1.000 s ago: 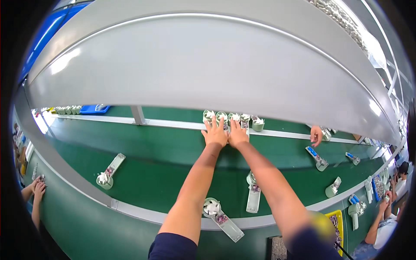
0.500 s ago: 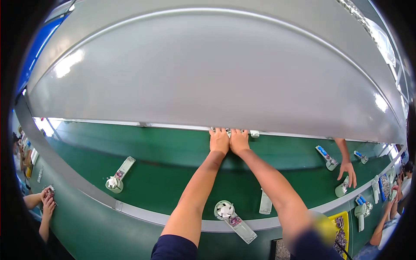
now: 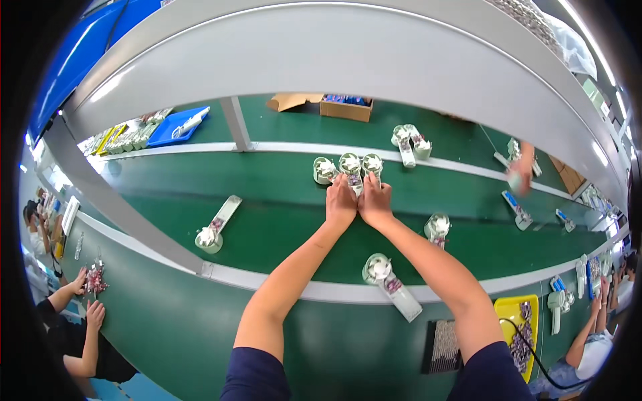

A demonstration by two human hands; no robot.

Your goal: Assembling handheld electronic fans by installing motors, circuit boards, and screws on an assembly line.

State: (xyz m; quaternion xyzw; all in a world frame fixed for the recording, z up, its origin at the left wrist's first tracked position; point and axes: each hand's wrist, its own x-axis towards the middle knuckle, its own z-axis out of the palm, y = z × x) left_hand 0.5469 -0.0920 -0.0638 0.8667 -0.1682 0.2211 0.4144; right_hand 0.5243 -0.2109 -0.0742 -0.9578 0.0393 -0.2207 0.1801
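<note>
Three fan units [image 3: 350, 163] coming off rear rail [image 3: 294, 146] since prev. fr., sitting upper ctr.; my L hand [image 3: 341, 198] + R hand [image 3: 376, 199] gripping near ends, long axes running up-frame, R nearer rightmost.

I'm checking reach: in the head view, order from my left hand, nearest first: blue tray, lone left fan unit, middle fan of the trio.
1. Middle fan of the trio: just beyond the left hand.
2. Lone left fan unit: lower left.
3. Blue tray: far left, beyond the far rail.
</note>
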